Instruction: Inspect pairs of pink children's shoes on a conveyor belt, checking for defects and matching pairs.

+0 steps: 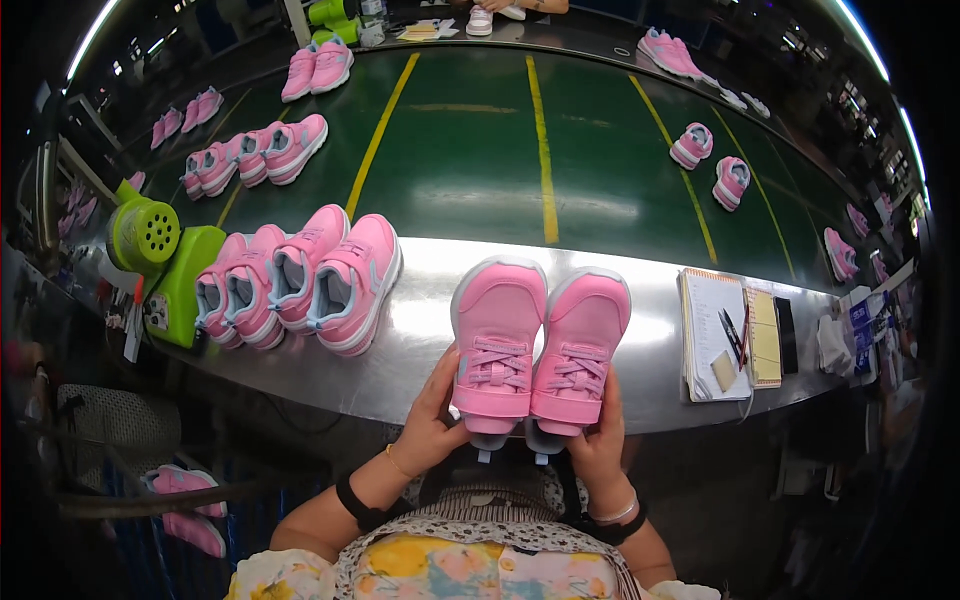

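Workshop around me, dim at the edges, a strip light (864, 40) glaring at upper right; metal desk (650, 380) in front. Two pink shoes (500, 290) at its near edge, side by side, toes away from me, heel openings (488, 440) my way. Left hand (432, 412) closed round the outer side of the left shoe (500, 325), toward the heel; right hand (602, 440) likewise on the right shoe (588, 320). Cannot tell whether the soles touch metal.

Handling, as I judge it: light, easily carried one to a hand. Uppers (590, 300) look soft, would dent under a hard squeeze; pale soles (457, 312) look firmer. Hardly fragile, though pink cloth may mark. Best hold: low on the sides near the heel, where the sole should stiffen things; strap (492, 402) and laces (582, 370) seem poor to lift by.

Desk smooth, shiny, likely slick. To my left, four matching shoes (365, 270) beside a lime-green machine (195, 280); to my right, an open notebook (708, 315), pen (733, 335) on it. Beyond, a green belt (455, 160) striped yellow, more pairs (297, 148) along it. Far side: another person's hand (495, 5) at a pale shoe (479, 22).
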A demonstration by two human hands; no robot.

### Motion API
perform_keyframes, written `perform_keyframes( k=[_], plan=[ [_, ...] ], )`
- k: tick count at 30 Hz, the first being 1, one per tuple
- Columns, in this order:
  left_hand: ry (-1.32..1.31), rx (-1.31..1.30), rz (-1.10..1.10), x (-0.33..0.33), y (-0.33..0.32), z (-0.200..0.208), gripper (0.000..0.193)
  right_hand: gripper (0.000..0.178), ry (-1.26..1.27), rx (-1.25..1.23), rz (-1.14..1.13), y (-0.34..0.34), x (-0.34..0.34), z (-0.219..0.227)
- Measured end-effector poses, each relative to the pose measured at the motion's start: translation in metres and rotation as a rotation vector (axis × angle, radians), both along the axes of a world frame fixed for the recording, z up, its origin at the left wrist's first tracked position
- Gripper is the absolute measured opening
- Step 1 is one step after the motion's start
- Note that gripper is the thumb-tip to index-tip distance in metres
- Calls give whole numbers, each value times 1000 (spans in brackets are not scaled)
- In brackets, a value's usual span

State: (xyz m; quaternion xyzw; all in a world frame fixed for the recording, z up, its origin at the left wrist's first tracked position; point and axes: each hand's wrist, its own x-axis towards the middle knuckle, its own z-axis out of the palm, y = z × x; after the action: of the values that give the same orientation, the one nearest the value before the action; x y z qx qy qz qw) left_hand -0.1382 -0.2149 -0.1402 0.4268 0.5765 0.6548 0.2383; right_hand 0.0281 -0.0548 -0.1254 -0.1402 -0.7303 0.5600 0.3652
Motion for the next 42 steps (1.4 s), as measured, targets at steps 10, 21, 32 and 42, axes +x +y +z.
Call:
perform_keyframes(
  k=[10, 21, 32, 42],
  plan=[
    [155, -58, 31, -5, -2, 4, 90, 78, -53, 134, -67, 0, -1, 0],
    [107, -61, 41, -6, -1, -6, 91, 81, -62, 154, -67, 5, -2, -2],
    [75, -60, 33, -6, 2, -2, 93, 79, -120, 235, -97, 6, 0, -2],
    [-412, 35, -90, -7, 4, 41, 78, 60, 80, -408, -1, 6, -9, 12]
  ],
)
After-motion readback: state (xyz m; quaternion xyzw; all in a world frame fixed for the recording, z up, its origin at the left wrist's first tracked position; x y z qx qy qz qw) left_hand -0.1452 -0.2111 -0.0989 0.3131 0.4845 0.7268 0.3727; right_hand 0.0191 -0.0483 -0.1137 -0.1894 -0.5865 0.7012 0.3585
